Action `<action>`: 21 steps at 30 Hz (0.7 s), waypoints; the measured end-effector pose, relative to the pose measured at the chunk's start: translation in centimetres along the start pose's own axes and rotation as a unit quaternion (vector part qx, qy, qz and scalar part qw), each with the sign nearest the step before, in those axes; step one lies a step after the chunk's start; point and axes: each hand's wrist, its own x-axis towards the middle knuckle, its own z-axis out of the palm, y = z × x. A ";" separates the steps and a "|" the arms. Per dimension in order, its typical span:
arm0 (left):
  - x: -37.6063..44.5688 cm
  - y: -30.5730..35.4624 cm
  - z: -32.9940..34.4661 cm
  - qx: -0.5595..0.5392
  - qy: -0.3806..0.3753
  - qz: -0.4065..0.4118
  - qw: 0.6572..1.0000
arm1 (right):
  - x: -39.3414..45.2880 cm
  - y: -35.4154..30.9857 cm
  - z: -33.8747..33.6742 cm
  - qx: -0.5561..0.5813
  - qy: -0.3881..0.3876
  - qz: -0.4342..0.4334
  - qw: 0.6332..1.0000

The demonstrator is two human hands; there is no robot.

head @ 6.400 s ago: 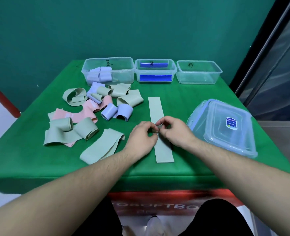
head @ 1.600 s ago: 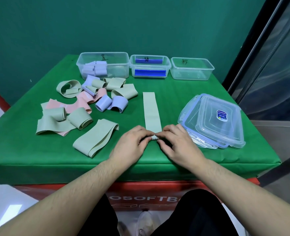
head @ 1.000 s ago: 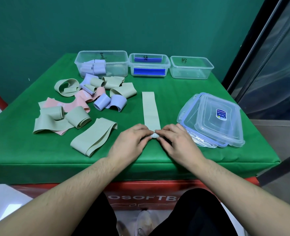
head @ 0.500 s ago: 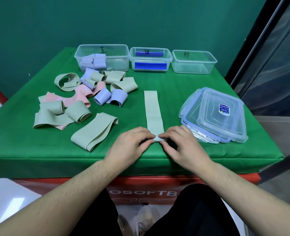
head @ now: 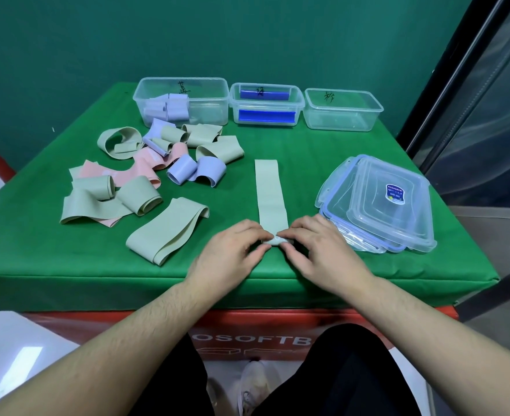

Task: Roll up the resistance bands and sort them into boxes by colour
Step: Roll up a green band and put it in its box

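Note:
A pale green resistance band (head: 269,193) lies flat and straight on the green table, running away from me. Its near end is wound into a small roll (head: 277,241). My left hand (head: 232,253) and my right hand (head: 319,250) pinch that roll from either side with fingertips and thumbs. Three clear boxes stand at the back: the left box (head: 208,99) holds rolled lavender bands, the middle box (head: 265,107) shows blue strips, and the right box (head: 342,111) holds nothing.
A heap of loose green, pink and lavender bands (head: 145,169) covers the left of the table, with a folded green band (head: 169,232) nearest me. Stacked clear lids (head: 382,205) lie at the right. The table's front edge (head: 97,283) runs just below my hands.
The roll at the band's near end has grown and moved slightly away from me, so the flat stretch is shorter. Both hands stay on the roll.

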 end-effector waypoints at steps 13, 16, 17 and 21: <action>0.3 0.1 0.1 0.012 -0.002 -0.031 0.999 | 0.7 0.4 0.0 0.017 -0.002 -0.021 1.000; 0.2 0.2 0.0 0.003 0.004 -0.021 1.000 | 0.9 0.5 0.2 0.026 -0.003 -0.008 1.000; 0.2 0.3 0.0 0.001 0.007 -0.020 1.000 | 1.0 0.5 0.3 0.030 -0.002 -0.003 1.000; 0.2 0.3 0.1 0.005 0.009 -0.026 1.000 | 1.2 0.5 0.3 0.038 0.003 -0.006 0.999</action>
